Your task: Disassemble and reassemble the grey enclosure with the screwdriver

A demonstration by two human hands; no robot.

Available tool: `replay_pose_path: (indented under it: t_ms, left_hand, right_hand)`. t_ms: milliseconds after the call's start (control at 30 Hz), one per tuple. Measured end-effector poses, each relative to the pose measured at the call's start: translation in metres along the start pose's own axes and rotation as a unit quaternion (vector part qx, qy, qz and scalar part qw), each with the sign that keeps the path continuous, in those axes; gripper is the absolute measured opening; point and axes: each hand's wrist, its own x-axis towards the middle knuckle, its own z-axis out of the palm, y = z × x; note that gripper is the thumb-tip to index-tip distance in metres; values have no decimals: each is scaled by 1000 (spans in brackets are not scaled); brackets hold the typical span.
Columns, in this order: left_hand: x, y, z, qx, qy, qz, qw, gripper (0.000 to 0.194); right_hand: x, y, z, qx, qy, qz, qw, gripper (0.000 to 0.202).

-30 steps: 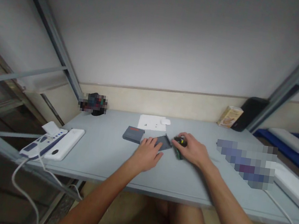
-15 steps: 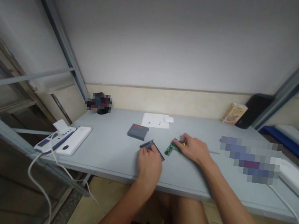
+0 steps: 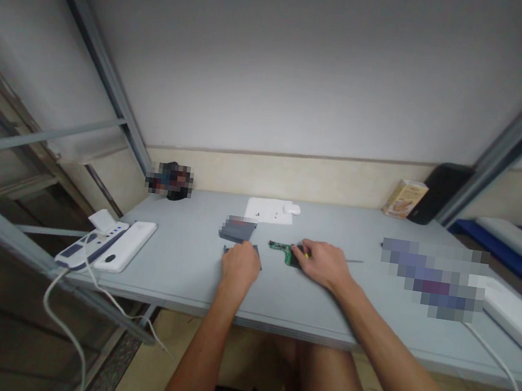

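Note:
My left hand (image 3: 241, 264) is closed over a dark grey casing half (image 3: 259, 257) just above the desk, covering most of it. Behind it lies the other dark grey casing half (image 3: 237, 231) with reddish print. My right hand (image 3: 324, 262) pinches a green circuit board (image 3: 287, 255) with a black part, its narrow arm pointing left. A screwdriver is tucked in the same hand; a bit of yellow shows by the fingers and its thin metal shaft (image 3: 355, 261) sticks out to the right.
A white sheet (image 3: 256, 208) at the back carries small dark bits and a white rounded object (image 3: 292, 208). At left are a power strip (image 3: 89, 246) and a white box-like device (image 3: 130, 247). A carton (image 3: 405, 199) stands back right; a pixelated item (image 3: 428, 280) lies at right.
My left hand has moved left with its casing half, nearer the other half. The right hand has shifted slightly left and turned the circuit board, so its arm now points left.

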Motion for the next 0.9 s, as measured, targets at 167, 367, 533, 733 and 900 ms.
replay_pose_path:
  t_ms: [167, 367, 533, 733, 900]
  left_hand:
    - [15, -18, -10, -66, 166, 62, 982, 31]
    - [59, -49, -18, -15, 65, 39, 997, 55]
    - [64, -25, -21, 21, 38, 115, 992, 49]
    - [62, 22, -16, 66, 97, 308, 944, 61]
    - [89, 41, -22, 74, 42, 464, 882, 73]
  right_hand:
    - [-3, -5, 0, 19, 11, -38, 999, 47]
    - [-4, -6, -1, 33, -7, -56, 998, 47]
    - [-3, -6, 1, 34, 1, -57, 998, 45]
    - [-4, -4, 3, 41, 8, -59, 997, 43]
    - [-4, -1, 0, 66, 18, -44, 997, 46]
